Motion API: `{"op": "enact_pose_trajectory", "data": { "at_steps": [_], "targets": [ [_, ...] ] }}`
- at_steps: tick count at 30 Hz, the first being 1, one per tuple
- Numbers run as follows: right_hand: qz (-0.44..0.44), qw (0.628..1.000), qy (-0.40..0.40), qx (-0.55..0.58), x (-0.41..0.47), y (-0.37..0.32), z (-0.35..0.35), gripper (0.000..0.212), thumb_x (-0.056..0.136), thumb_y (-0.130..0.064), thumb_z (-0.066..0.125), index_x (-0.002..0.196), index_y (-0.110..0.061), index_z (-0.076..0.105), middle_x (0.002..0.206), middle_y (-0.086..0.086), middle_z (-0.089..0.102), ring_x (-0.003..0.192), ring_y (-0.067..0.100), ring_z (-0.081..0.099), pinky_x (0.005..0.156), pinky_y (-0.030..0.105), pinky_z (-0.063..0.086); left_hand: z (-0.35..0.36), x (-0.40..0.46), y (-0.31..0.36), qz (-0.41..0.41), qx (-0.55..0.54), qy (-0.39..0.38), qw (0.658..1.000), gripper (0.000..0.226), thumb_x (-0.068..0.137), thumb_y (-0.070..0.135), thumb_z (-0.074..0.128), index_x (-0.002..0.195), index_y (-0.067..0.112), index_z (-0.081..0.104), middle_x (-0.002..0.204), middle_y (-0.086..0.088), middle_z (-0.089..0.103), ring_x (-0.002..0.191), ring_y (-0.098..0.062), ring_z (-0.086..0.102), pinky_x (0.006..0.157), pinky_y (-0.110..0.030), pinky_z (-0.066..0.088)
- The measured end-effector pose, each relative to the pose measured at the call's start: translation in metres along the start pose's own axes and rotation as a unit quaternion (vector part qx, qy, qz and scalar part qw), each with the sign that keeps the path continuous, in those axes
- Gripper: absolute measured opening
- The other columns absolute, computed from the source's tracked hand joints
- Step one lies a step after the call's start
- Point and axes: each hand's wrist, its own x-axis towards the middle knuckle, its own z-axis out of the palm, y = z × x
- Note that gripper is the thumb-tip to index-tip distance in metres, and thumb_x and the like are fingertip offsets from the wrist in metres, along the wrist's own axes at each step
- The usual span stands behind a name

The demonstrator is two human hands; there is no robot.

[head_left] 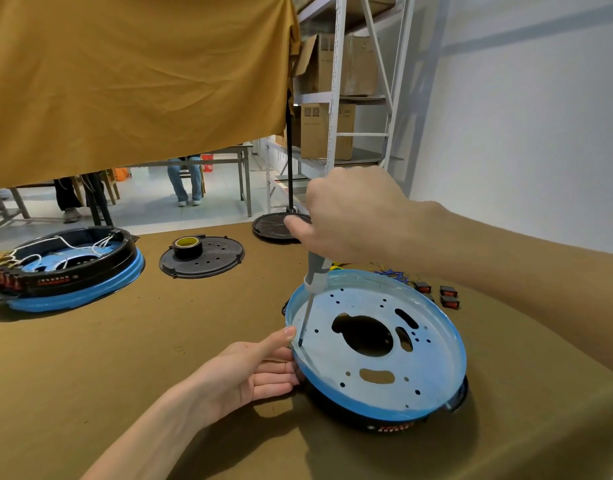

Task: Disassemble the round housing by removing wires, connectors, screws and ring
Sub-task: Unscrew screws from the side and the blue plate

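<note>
1. The right hand (353, 216) was clenched around the top of a grey-handled screwdriver with a thin metal shaft (312, 289), which was held nearly upright beneath the fist.
2. The screwdriver's tip was set down on the inner face of a round housing with a pale blue perforated metal plate and a bright blue rim (378, 344), close to the plate's left edge.
3. The left hand (253, 372) was laid against that same left edge, its fingers kept straight beneath the rim and its thumb rested on top of the rim just beside the screwdriver tip; nothing was clutched by it.
4. The round housing was seen tilted on a black base, directly between the two hands, on an olive-brown cloth-covered table (125, 375).
5. Just beyond the right forearm, three small black rocker switches with red faces (443, 295) were laid on the cloth, with a tangle of blue and yellow wires (390, 273) near them.
6. Beyond the left hand, a flat black round perforated cover (215, 259) was placed, with a black tape roll with a yellow core (188, 247) on it.
7. Far to the left, a second blue-rimmed housing with a black ring and white wires (69, 268) was set.
8. Behind the right hand, a black round stand base (270, 226) was partly hidden.
</note>
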Motion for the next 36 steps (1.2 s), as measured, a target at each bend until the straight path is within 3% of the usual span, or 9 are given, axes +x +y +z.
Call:
{"op": "enact_pose_trajectory", "data": {
  "at_steps": [5,9,12,18,25,30,32,34,36],
  "targets": [
    [0.001,0.975,-0.208,0.08,0.011,0.007,-0.008,0.057,0.096,-0.065,0.049,0.069,-0.016,0.06,0.056,-0.002,0.059,0.048,0.016,0.054,0.042,0.021,0.032,0.001,-0.001,0.0,-0.004,0.002,0.003,1.0,0.089,0.052,0.058,0.091,0.119,0.004,0.069,0.107,-0.019,0.079,0.099,-0.031,0.078,0.074,-0.036,0.065],
    [-0.023,0.98,-0.188,0.063,0.012,0.01,-0.004,0.056,0.1,-0.054,0.051,0.059,-0.015,0.054,0.05,-0.002,0.045,0.044,0.013,0.038,0.042,0.025,0.029,0.002,-0.002,0.001,-0.004,0.005,0.002,1.0,0.091,0.051,0.059,0.09,0.12,0.004,0.069,0.107,-0.018,0.079,0.099,-0.03,0.078,0.074,-0.035,0.066],
    [-0.081,0.97,-0.198,0.112,0.01,0.01,-0.008,0.036,0.094,-0.052,0.063,0.08,-0.018,0.067,0.062,-0.005,0.057,0.053,0.011,0.048,0.048,0.024,0.034,0.003,-0.003,0.002,-0.007,0.016,0.003,1.0,0.093,0.049,0.062,0.087,0.12,0.003,0.068,0.105,-0.018,0.08,0.097,-0.029,0.079,0.074,-0.034,0.066],
    [-0.111,0.943,-0.248,0.193,0.012,0.018,-0.02,0.016,0.086,-0.039,0.078,0.093,-0.028,0.071,0.088,-0.008,0.068,0.076,0.011,0.066,0.061,0.024,0.051,0.004,-0.005,0.001,-0.01,0.024,0.001,1.0,0.096,0.049,0.062,0.086,0.121,0.003,0.067,0.105,-0.018,0.079,0.097,-0.029,0.079,0.074,-0.034,0.065],
    [-0.126,0.928,-0.277,0.216,0.015,0.025,-0.017,0.01,0.086,-0.031,0.079,0.094,-0.029,0.072,0.092,0.0,0.071,0.081,0.02,0.071,0.07,0.034,0.056,0.005,-0.006,0.002,-0.011,0.024,0.004,1.0,0.094,0.049,0.062,0.085,0.12,0.002,0.068,0.104,-0.018,0.08,0.096,-0.029,0.079,0.074,-0.034,0.065],
    [-0.177,0.92,-0.279,0.209,0.015,0.02,-0.026,0.027,0.077,-0.014,0.084,0.092,-0.034,0.075,0.09,-0.016,0.072,0.077,0.003,0.067,0.071,0.027,0.058,0.006,-0.006,0.003,-0.009,0.034,0.003,0.999,0.094,0.048,0.063,0.084,0.118,0.003,0.069,0.104,-0.018,0.08,0.096,-0.028,0.079,0.075,-0.034,0.065],
    [-0.18,0.925,-0.274,0.192,0.016,0.018,-0.025,0.028,0.08,-0.025,0.085,0.103,-0.033,0.073,0.093,-0.016,0.069,0.079,0.003,0.066,0.069,0.027,0.055,0.006,-0.007,0.002,-0.006,0.036,0.001,0.999,0.092,0.049,0.063,0.085,0.117,0.003,0.07,0.104,-0.018,0.08,0.097,-0.028,0.079,0.078,-0.034,0.065],
    [-0.136,0.941,-0.276,0.137,0.016,0.016,-0.019,0.041,0.083,-0.056,0.076,0.112,-0.029,0.065,0.09,-0.011,0.068,0.074,0.006,0.067,0.059,0.025,0.05,0.005,-0.008,0.001,-0.001,0.035,0.001,0.999,0.09,0.05,0.062,0.087,0.116,0.002,0.071,0.104,-0.018,0.079,0.098,-0.028,0.079,0.077,-0.034,0.065],
    [-0.086,0.96,-0.259,0.057,0.015,0.014,-0.013,0.059,0.088,-0.074,0.054,0.097,-0.016,0.064,0.068,-0.003,0.07,0.053,0.011,0.067,0.041,0.02,0.044,0.004,-0.008,0.0,0.0,0.036,-0.001,0.999,0.089,0.05,0.061,0.087,0.115,0.002,0.071,0.104,-0.018,0.079,0.098,-0.028,0.079,0.075,-0.032,0.065]
  ]
}}
